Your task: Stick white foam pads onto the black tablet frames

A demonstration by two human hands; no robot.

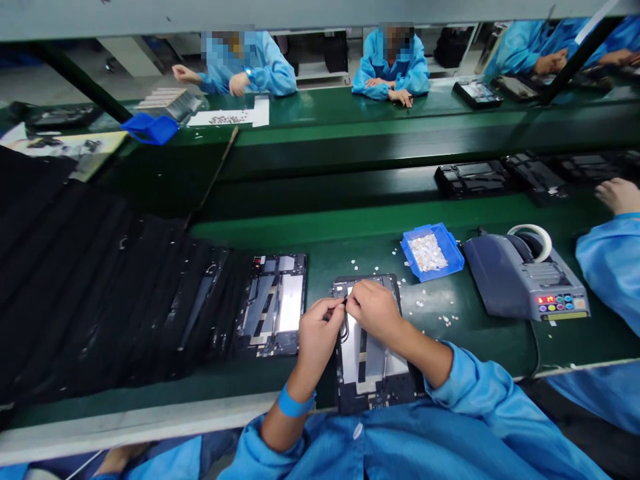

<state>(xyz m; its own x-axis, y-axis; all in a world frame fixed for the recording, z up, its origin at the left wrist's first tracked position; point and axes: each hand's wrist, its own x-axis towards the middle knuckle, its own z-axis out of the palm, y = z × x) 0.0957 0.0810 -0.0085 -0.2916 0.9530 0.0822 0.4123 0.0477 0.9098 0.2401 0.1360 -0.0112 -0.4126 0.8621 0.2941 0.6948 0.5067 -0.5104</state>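
In front of me lies an opened tablet (pixel 363 373) with its inner boards, silver plates and black strips showing. Over its upper part my left hand (pixel 319 330) and my right hand (pixel 376 310) meet fingertip to fingertip. Both are closed in a pinch on a thin black cable (pixel 345 331), which loops down over the tablet's left side. The exact spot they pinch is partly hidden by the fingers. To the left lies a second opened tablet (pixel 274 303), touched by neither hand.
A blue tray (pixel 434 252) holds small white pieces, with more scattered around it. Right of it stands a tape dispenser (pixel 525 277). Black padded dividers (pixel 100 287) fill the left. Co-workers sit across the green bench (pixel 320 230); another person's hand (pixel 620 195) is at right.
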